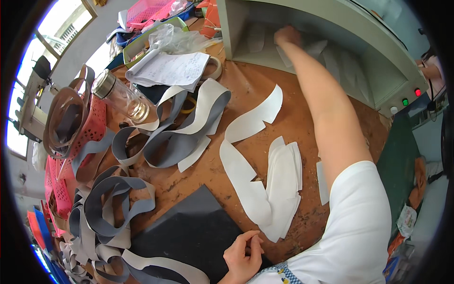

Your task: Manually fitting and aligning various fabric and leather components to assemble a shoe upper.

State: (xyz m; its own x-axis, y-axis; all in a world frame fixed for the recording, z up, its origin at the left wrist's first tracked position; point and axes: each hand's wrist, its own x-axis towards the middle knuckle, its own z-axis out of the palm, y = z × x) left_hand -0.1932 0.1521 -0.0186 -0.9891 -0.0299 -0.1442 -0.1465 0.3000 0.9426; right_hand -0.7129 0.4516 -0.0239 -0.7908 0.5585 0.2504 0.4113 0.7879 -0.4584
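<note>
Coiled grey strips lie left of the left hand, which is curled narrow beside a black sheet. Just beyond it rest cut white pieces. The right hand is inside a grey box, near pale sheets; I cannot tell its grip.

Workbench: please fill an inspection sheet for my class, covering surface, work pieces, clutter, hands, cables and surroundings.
Surface: brown table, scuffed and marked.
Work pieces: white cut pieces, loose and overlapping; more pale pieces inside the grey box.
Clutter: coiled grey strips, glass bottle, notebook, pink basket.
Hands: right hand inside the box, its hold unclear; left hand, curled, at the near end of the black sheet.
Cables: apparently a dark cord, far right.
Surroundings: window at left.
</note>
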